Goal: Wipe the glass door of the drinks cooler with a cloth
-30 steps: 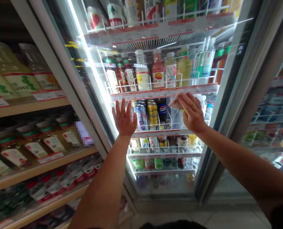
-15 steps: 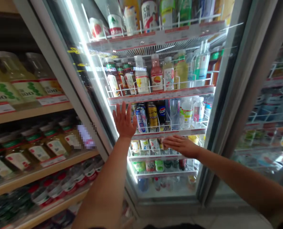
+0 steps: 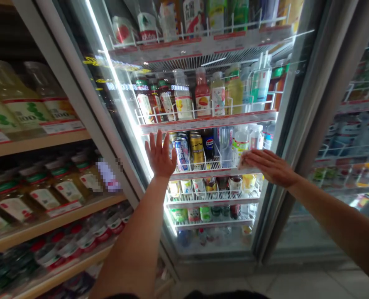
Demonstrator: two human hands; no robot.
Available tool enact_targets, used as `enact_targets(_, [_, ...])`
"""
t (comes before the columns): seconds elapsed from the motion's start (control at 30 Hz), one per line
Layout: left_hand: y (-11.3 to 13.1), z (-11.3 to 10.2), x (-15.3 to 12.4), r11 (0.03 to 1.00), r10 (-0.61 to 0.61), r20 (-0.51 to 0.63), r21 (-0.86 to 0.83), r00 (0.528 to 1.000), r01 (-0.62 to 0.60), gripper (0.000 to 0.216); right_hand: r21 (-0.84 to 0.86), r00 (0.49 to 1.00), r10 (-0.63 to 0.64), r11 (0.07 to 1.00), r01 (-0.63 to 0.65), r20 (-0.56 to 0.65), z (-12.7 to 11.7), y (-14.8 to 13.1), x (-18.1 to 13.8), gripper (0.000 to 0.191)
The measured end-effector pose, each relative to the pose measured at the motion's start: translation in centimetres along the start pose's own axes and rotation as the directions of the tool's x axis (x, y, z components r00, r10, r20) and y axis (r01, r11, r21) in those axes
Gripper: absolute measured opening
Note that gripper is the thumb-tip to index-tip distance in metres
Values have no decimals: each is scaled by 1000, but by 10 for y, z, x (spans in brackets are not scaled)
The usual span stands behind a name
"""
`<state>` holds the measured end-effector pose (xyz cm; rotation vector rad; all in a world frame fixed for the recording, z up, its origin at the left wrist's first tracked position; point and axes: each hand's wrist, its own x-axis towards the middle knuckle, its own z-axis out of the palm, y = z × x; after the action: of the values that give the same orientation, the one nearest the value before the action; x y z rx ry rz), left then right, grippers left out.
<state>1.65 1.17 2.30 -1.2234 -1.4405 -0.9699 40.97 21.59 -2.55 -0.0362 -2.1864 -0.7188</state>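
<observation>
In front of the glass door (image 3: 199,247) of a lit drinks fridge, my left hand (image 3: 161,155) is raised with its fingers spread and palm toward the glass, apparently resting on it. Nothing is in it. Seen through the glass just right of it are a blue-and-silver can (image 3: 182,153), a gold can (image 3: 197,149) and a dark Pepsi container (image 3: 208,143). My right hand (image 3: 271,166) is at the door's right part, its fingers long and pressed together. A small pale patch shows under its fingertips; what it is I cannot make out. The palm is hidden.
Metal door frames (image 3: 309,124) stand at the right, with another glass-fronted fridge beyond. Left, wooden shelves (image 3: 87,207) carry several juice bottles (image 3: 69,191). A price-tag rail (image 3: 209,120) runs along a wire shelf inside the fridge. Tiled floor (image 3: 290,286) shows below.
My right hand has moved right and upward across the front of the door. The left hand keeps its place and spread fingers. The view has shifted slightly.
</observation>
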Motion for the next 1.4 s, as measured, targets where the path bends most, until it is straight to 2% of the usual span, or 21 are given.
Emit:
enact_targets(0.07, [0, 0, 0, 1000, -6, 5, -5, 1000, 6, 59, -77, 988, 117, 989, -125, -104, -7, 13, 3, 65])
enact_targets(0.2, [0, 1, 0, 1000, 15, -6, 10, 1000, -15, 58, -97, 921, 267, 947, -305, -284, -12, 30, 20, 53])
enact_targets(0.3, [0, 0, 0, 1000, 26, -16, 1, 1000, -26, 58, -89, 882, 277, 938, -334, -380, -9, 31, 37, 52])
enact_targets(0.47, [3, -1, 0, 998, -17, 31, -52, 999, 19, 60, -88, 841, 309, 919, -384, -444, 2, 20, 62, 57])
enact_targets(0.63, [4, -2, -1, 1000, -27, 45, 8, 999, 26, 60, -68, 804, 278, 928, -365, -526, 15, 1, 86, 61])
enact_targets(0.87, [2, -2, -1, 1000, -30, 57, 9, 998, 30, 60, 33, 849, 306, 946, -324, -431, 32, -40, 115, 75])
enact_targets(1.03, [-1, -1, -1, 1000, 0, 40, 22, 999, -1, 59, 100, 939, 233, 972, -215, -254, 52, -81, 111, 83])
enact_targets(1.17, [0, -2, 0, 1000, -11, 49, 4, 999, 11, 60, 203, 997, 67, 977, -57, -42, 69, -113, 82, 85])
enact_targets(1.27, [0, -2, 0, 1000, -18, 53, -25, 998, 19, 61, 277, 995, -84, 959, 64, 61, 78, -123, 49, 83])
enact_targets(1.4, [0, -2, 1, 1000, -14, 37, -25, 999, 15, 60, 332, 974, -202, 930, 157, 104, 81, -113, 4, 78])
